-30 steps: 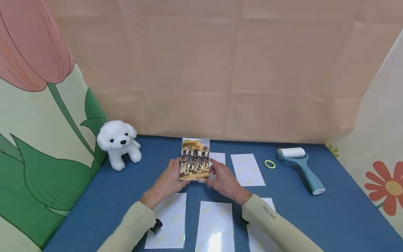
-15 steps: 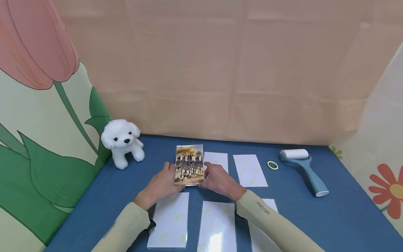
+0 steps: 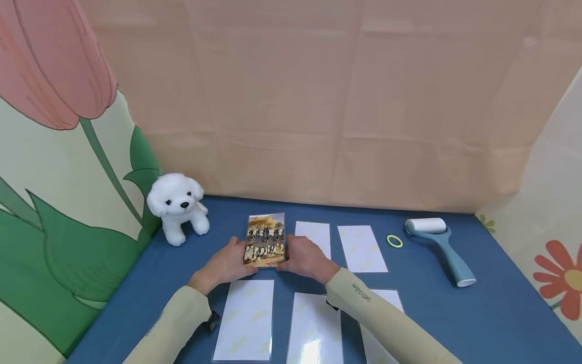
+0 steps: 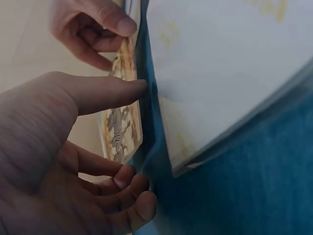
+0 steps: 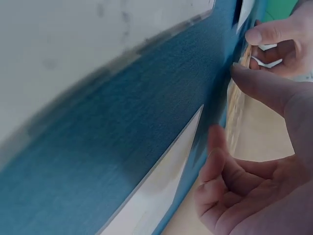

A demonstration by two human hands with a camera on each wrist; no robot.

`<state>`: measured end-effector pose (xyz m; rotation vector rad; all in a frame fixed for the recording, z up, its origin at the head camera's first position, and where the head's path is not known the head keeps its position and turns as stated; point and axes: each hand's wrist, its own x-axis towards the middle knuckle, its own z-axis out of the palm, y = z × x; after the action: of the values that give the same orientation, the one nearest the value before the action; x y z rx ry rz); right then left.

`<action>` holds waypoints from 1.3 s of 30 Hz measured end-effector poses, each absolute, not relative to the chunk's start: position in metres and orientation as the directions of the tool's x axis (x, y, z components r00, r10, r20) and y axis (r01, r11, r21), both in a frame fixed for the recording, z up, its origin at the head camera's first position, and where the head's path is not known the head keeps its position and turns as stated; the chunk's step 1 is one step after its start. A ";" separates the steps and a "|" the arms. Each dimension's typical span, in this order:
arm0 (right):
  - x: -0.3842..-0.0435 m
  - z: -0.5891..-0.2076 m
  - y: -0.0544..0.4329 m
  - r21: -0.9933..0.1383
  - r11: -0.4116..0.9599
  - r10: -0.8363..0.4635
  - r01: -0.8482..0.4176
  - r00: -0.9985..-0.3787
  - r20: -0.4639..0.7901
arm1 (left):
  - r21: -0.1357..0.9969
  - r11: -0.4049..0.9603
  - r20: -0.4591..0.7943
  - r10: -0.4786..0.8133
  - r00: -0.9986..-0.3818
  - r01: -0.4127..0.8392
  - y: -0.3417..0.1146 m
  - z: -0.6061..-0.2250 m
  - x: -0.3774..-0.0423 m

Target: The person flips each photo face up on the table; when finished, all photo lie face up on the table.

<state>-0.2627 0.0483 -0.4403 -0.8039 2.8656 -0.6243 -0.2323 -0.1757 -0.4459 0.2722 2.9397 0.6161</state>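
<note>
Between both hands, at the back middle of the table, is a glossy picture card (image 3: 265,241) with running zebras on it, face up. My left hand (image 3: 226,262) holds its left edge, and my right hand (image 3: 308,258) holds its right edge. In the left wrist view the card (image 4: 128,129) appears edge-on beside the left thumb, low against the blue cloth; whether it lies flat there I cannot tell. To its right lie two white cards, one close to the right hand (image 3: 317,236) and one farther right (image 3: 362,249).
Three more white cards lie in front: left (image 3: 245,321), middle (image 3: 316,323) and right, the last partly under the right sleeve. A white plush dog (image 3: 177,207) sits at back left. A yellow-green ring (image 3: 394,241) and a blue-handled lint roller (image 3: 445,250) lie at right.
Both hands have moved the zebra card left and down toward the table, uncovering the white card behind it. The view has shifted slightly.
</note>
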 end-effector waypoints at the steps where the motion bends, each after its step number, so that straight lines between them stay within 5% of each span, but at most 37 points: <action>1: -0.263 -0.440 0.047 -0.400 0.783 -0.514 -0.476 -0.857 0.013 | 0.398 0.905 -0.092 0.204 -0.975 0.152 -0.176 -0.446 -0.233; 20: -0.269 -0.437 0.037 -0.130 0.876 -0.473 -0.465 -0.880 -0.039 | 0.333 0.922 -0.123 0.250 -0.960 0.197 -0.184 -0.437 -0.245; 39: -0.266 -0.436 0.045 -0.192 0.854 -0.494 -0.483 -0.869 -0.008 | 0.332 0.928 -0.141 0.223 -0.964 0.166 -0.179 -0.432 -0.241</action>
<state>-0.2659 0.0447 -0.4361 -0.7836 2.9699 -0.2852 -0.2406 -0.1791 -0.4321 0.2965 2.9104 0.4784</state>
